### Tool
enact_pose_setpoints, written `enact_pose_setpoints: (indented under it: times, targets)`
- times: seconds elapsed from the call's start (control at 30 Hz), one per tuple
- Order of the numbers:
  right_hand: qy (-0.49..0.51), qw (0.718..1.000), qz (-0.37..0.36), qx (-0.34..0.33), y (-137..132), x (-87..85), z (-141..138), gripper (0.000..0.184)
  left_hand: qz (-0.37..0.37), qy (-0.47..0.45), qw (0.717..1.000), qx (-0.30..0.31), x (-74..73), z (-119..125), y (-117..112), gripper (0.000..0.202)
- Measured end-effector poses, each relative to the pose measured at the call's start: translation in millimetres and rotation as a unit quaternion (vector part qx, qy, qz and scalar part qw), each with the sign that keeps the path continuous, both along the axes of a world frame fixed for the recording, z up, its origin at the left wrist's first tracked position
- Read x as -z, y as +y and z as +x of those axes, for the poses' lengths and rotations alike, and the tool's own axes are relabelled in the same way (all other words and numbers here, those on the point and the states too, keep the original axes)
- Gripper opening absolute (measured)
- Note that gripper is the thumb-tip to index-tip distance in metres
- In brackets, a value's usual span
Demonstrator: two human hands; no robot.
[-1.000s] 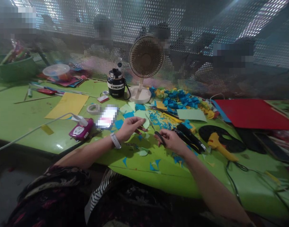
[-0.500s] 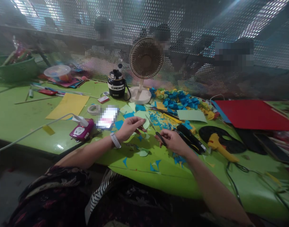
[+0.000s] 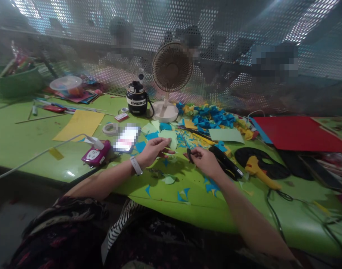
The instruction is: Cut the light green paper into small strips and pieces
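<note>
My left hand (image 3: 154,149) pinches a pale green piece of paper (image 3: 168,136) above the green table (image 3: 25,142). A white band sits on that wrist. My right hand (image 3: 205,161) is closed round the black handles of small scissors (image 3: 188,150), whose blades point up and left toward the paper. The two hands are close together, a short gap apart. Blue and green paper scraps (image 3: 171,180) lie on the table below them.
A small fan (image 3: 171,76) and a black jar (image 3: 137,99) stand behind. A pile of blue and yellow folded papers (image 3: 213,117), a yellow glue gun (image 3: 257,171), red sheet (image 3: 297,134), yellow sheet (image 3: 80,124), tape roll (image 3: 111,129), phone (image 3: 127,138) and purple socket (image 3: 96,155) lie around. People sit beyond the mesh.
My right hand has moved up and left with the scissors, closer to my left hand. The left hand has tilted the paper slightly.
</note>
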State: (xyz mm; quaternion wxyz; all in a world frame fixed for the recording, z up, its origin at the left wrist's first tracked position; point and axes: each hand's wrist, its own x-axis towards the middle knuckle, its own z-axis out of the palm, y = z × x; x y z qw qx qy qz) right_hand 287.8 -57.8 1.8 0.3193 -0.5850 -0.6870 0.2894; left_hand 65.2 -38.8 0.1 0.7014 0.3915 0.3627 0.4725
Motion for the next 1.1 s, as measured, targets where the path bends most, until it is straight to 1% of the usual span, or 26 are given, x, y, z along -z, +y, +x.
enact_pose_setpoints:
  times: [0.07, 0.13, 0.27, 0.4, 0.47, 0.57, 0.7, 0.77, 0.87, 0.97, 1.03, 1.07, 1.1]
  targets:
    - [-0.064, 0.997, 0.031, 0.014, 4.7, 8.2, 3.4, 0.037, -0.041, -0.019, 0.999, 0.001, -0.6, 1.5, -0.3, 0.028]
    - [-0.107, 0.993, 0.048, 0.017, 8.3, 14.3, 6.0, 0.027, -0.067, -0.031, 0.997, 0.005, -0.7, 2.6, -0.6, 0.027]
    - [-0.165, 0.985, 0.050, 0.022, 12.3, 19.1, 8.0, 0.018, -0.069, -0.060, 0.996, 0.019, 0.1, 2.7, -1.5, 0.022]
    - [-0.244, 0.967, 0.069, 0.039, 14.0, 17.8, 8.2, 0.018, -0.060, -0.090, 0.993, 0.045, 0.4, 1.6, -3.3, 0.014]
    - [-0.268, 0.960, 0.053, 0.056, 15.0, 16.4, 8.2, 0.019, -0.051, -0.093, 0.993, 0.056, 0.6, 1.3, -4.6, 0.015]
    - [-0.277, 0.958, 0.015, 0.076, 16.7, 14.3, 7.1, 0.020, -0.031, -0.092, 0.993, 0.067, 1.3, 1.8, -6.3, 0.021]
    - [-0.305, 0.947, -0.015, 0.096, 18.8, 13.1, 3.4, 0.025, -0.017, -0.066, 0.996, 0.052, 4.6, 3.2, -7.1, 0.028]
    - [-0.309, 0.945, -0.024, 0.102, 19.7, 13.6, 2.2, 0.025, -0.008, -0.045, 0.998, 0.037, 7.1, 3.6, -7.0, 0.031]
    - [-0.294, 0.952, -0.030, 0.087, 20.5, 14.3, 3.0, 0.024, 0.017, -0.010, 0.999, 0.028, 11.0, 3.4, -6.1, 0.038]
    - [-0.277, 0.957, -0.023, 0.086, 17.7, 11.5, 4.0, 0.019, 0.057, 0.022, 0.998, 0.010, 14.2, 2.9, -4.5, 0.037]
    - [-0.232, 0.968, 0.016, 0.093, 11.5, 6.9, 1.3, 0.017, 0.091, 0.037, 0.995, -0.008, 14.7, 3.0, -4.2, 0.033]
    - [-0.192, 0.977, 0.037, 0.087, 7.0, 4.2, -1.6, 0.019, 0.106, 0.041, 0.993, -0.012, 14.1, 3.3, -4.8, 0.032]
    - [-0.139, 0.987, 0.054, 0.067, 1.6, 1.6, -5.5, 0.023, 0.118, 0.043, 0.992, -0.009, 13.2, 3.8, -5.9, 0.031]
